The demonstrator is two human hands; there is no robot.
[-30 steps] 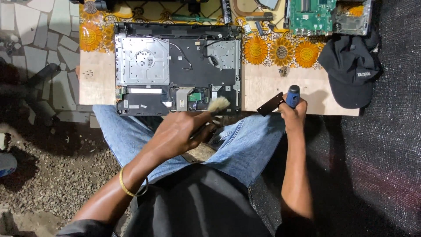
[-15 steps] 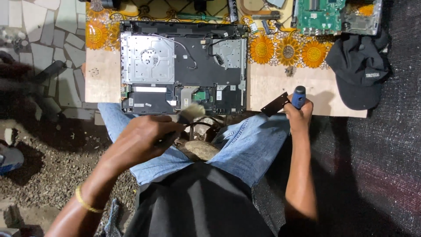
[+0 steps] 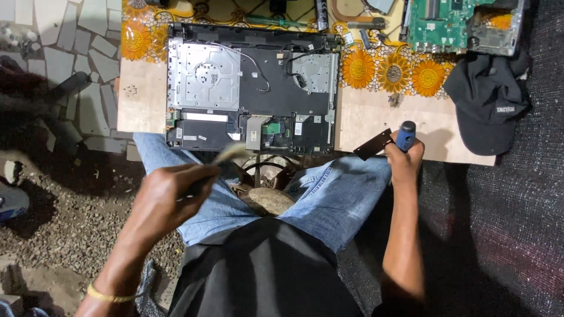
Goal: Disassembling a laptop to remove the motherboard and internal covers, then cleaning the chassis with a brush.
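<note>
Left hand: the left hand (image 3: 167, 196) was clenched around the handle of a brush (image 3: 226, 157), held over the person's left thigh, just below the table's near edge; the bristles were blurred.
Right hand: the right hand (image 3: 405, 159) grasped a blue-handled tool (image 3: 405, 135) upright at the table's near edge, with a flat black bracket (image 3: 373, 144) sticking out beside the fist; I could not tell whether the fingers pinched the bracket too.
Laptop: an opened laptop base (image 3: 252, 88) lay on the table (image 3: 141, 100), its silver metal plate on the left side and thin wires crossing the dark middle; the brush tip sat just short of its near edge.
Table covering: a cloth with a sunflower pattern (image 3: 393, 70) covered the far part of the tabletop.
Circuit board: a green board (image 3: 452, 23) lay at the far right corner.
Cap: a black cap (image 3: 487, 100) rested on the table's right end, just beside the right hand.
Seat: the person sat in blue jeans (image 3: 335, 199), knees under the table.
Ground: gravel and pale paving stones (image 3: 53, 76) lay to the left.
</note>
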